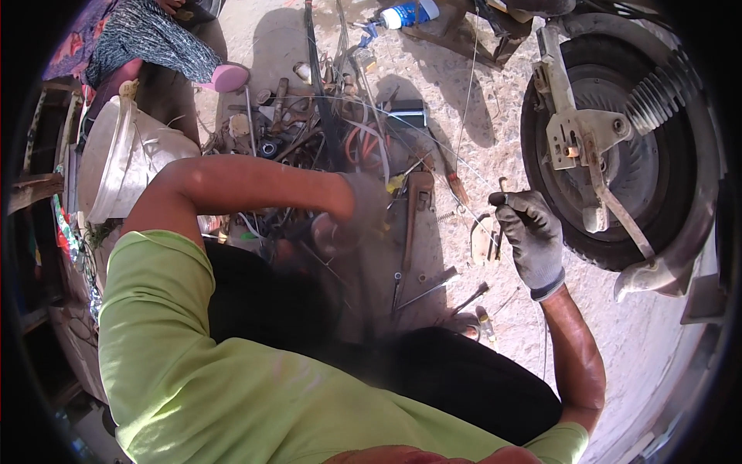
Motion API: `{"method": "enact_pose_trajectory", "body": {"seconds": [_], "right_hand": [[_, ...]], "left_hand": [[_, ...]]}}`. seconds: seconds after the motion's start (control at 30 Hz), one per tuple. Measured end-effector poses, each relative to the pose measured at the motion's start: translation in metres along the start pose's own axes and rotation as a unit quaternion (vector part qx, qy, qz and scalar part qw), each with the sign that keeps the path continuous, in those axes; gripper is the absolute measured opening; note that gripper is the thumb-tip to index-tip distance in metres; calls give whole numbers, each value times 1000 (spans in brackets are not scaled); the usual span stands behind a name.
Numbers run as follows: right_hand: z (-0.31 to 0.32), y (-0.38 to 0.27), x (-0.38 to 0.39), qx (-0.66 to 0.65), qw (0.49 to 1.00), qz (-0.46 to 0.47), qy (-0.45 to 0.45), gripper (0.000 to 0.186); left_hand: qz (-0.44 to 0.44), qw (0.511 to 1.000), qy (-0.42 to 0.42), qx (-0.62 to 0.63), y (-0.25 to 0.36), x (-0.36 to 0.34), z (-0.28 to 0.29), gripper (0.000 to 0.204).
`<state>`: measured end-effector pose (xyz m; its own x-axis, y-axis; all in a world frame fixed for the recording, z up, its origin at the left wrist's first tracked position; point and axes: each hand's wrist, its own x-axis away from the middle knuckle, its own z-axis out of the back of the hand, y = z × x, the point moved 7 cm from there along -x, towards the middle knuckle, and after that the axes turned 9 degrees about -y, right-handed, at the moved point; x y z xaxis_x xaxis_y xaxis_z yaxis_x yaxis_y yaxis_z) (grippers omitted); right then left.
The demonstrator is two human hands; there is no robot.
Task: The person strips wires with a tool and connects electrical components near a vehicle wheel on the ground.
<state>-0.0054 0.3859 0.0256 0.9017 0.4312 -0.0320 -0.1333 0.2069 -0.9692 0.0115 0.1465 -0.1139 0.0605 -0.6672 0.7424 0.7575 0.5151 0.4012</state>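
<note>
My right hand (533,240), in a grey and white glove, is closed in a pinch to the right of the scattered tools. Between its fingertips is a thin pale wire (473,168), stretching up and left over the tools. A slim dark rod (501,236) shows beside the fingers; whether they hold it too, I cannot tell. My left hand (362,213), also gloved, is over the middle of the tool pile and smeared by motion. Its fingers and anything in them cannot be made out. A rusty pipe wrench (418,205) lies just right of it.
A motorbike wheel (618,147) with a shock spring (666,91) stands at the right. A dirty white bucket (127,166) is at the left. Loose spanners and metal parts (290,127) cover the ground ahead. A blue and white bottle (410,14) lies at the back, and a person's leg (154,46) reaches in back left.
</note>
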Motion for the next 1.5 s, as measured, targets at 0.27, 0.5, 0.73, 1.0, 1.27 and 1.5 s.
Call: {"method": "enact_pose_trajectory", "body": {"seconds": [0.27, 0.5, 0.73, 1.0, 1.27, 1.5], "right_hand": [[4, 47, 35, -226, 944, -232, 55, 19], [13, 53, 47, -287, 927, -231, 70, 26], [19, 77, 70, -102, 949, -287, -75, 19], [-18, 76, 77, -12, 946, -277, -169, 20], [-20, 98, 85, -127, 923, -329, -156, 21], [4, 120, 88, -177, 926, -327, -58, 27]], "left_hand": [[-139, 962, 195, 130, 18, 1, 65, 41], [-159, 835, 16, 526, 52, -24, 75, 28], [-120, 904, 84, 403, 31, -43, 78, 22], [-21, 937, 12, 348, 47, -34, 91, 26], [-82, 875, 69, 472, 42, -36, 98, 19], [-20, 823, 179, 539, -31, -65, 90, 40]]}}
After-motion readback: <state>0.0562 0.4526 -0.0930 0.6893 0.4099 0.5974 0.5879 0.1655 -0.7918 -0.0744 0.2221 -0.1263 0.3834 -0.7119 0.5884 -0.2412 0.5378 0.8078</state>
